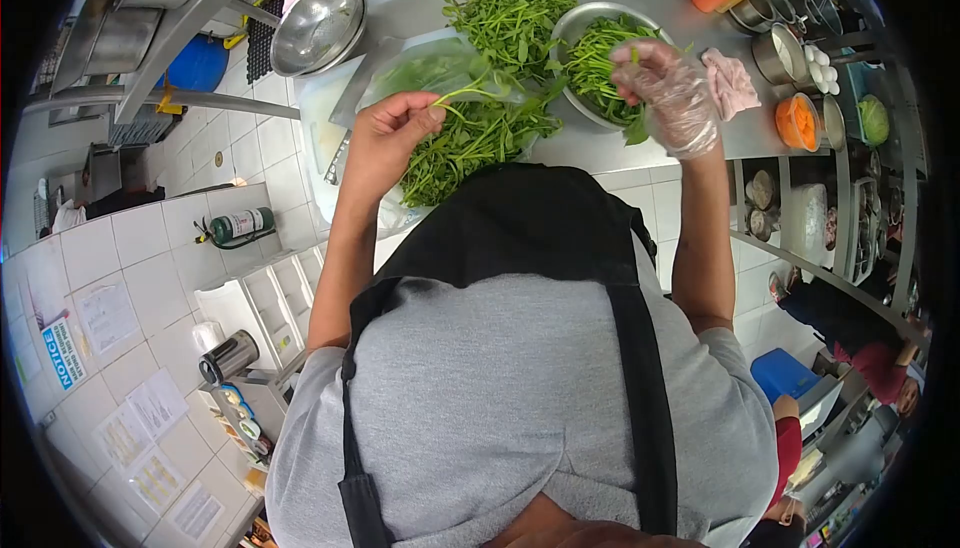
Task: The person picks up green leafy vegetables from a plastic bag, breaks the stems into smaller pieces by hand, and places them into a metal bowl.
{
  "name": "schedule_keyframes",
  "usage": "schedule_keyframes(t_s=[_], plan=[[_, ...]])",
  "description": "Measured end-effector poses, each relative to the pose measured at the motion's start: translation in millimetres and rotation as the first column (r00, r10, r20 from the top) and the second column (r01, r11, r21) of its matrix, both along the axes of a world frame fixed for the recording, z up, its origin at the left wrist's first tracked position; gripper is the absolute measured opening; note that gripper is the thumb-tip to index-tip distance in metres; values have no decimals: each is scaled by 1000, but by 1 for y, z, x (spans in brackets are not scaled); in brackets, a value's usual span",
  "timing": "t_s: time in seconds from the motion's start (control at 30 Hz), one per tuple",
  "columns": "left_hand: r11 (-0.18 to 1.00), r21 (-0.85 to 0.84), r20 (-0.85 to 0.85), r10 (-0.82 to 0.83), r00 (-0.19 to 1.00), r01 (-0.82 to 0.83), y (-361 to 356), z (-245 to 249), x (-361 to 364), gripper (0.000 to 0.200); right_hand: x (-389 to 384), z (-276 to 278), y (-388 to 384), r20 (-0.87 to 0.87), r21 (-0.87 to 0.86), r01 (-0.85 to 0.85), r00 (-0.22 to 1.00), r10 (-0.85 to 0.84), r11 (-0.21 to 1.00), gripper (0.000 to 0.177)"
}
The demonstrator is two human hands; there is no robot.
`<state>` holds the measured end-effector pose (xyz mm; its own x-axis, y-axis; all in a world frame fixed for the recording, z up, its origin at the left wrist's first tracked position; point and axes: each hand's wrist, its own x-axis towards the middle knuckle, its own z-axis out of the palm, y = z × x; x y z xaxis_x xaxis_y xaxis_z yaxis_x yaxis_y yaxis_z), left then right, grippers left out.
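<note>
My bare left hand (395,138) pinches a thin green stem (465,95) above a heap of leafy greens (470,143) on a clear plastic bag. In a clear plastic glove, my right hand (668,98) is raised over the right side of a metal bowl (572,20) that holds green stems (600,58). Its fingers are curled, with a bit of green at them; what exactly they grip is too small to tell. A second pile of leafy greens (512,13) lies on the steel table, left of the bowl.
A metal colander (318,28) stands at the table's back left. A pink cloth (730,84) lies right of my glove. Beyond it are a container of orange pieces (798,122), metal pots and eggs (822,73). Other people are at the lower right.
</note>
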<state>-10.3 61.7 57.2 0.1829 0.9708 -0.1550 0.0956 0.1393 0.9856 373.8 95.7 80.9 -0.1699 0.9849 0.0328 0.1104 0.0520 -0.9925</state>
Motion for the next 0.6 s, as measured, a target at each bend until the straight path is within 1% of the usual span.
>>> schedule_keyframes(t_s=[0.03,0.07,0.1,0.17,0.2,0.27,0.3,0.33,0.37,0.4,0.43,0.47,0.5,0.53,0.57,0.6], plan=[[1000,0,-9,4,1000,-4,0,2,2,23,-12,8,-1,80,29,-62,995,59,998,22],[1000,-1,-17,6,1000,-6,-1,5,4,24,-30,21,-6,188,16,-59,981,55,998,23],[1000,5,-18,3,1000,-2,0,7,4,24,-47,22,-5,188,22,-55,981,50,998,23],[999,22,24,-34,999,33,-1,13,3,23,-72,18,-6,381,80,-258,901,209,963,24],[999,25,21,-31,999,31,-2,18,1,23,-79,14,-8,378,84,-260,902,210,962,24],[999,36,31,-21,999,20,-2,30,-3,23,-92,3,-9,423,225,-224,899,111,948,24],[997,76,-81,1,997,5,-4,36,-6,22,-96,-4,-7,428,233,-214,898,98,949,24],[992,126,-171,8,985,13,-7,41,-6,21,-91,-11,-2,453,363,-174,892,-10,915,24],[970,245,-333,97,938,-13,-12,42,-1,17,-73,-10,6,485,496,-135,863,-145,858,25],[909,411,-443,130,887,71,-12,43,4,15,-61,3,3,499,348,-123,864,-72,929,26],[877,449,-556,124,822,171,-11,43,8,16,-57,12,3,496,195,-87,868,-22,977,27],[846,482,-627,149,765,230,-11,42,16,16,-50,-30,16,284,499,-134,959,-16,856,27],[848,444,-678,105,728,291,-10,46,27,17,-57,-14,6,268,633,-51,951,-156,772,26],[838,423,-663,26,749,346,-8,45,37,17,-58,-20,9,237,546,-154,971,24,823,27],[827,394,-660,-49,749,401,-6,45,48,18,-64,-30,11,422,453,-264,905,56,852,27],[797,412,-649,-83,756,442,-5,47,63,18,-65,-20,-3,468,460,-282,883,40,842,27]])
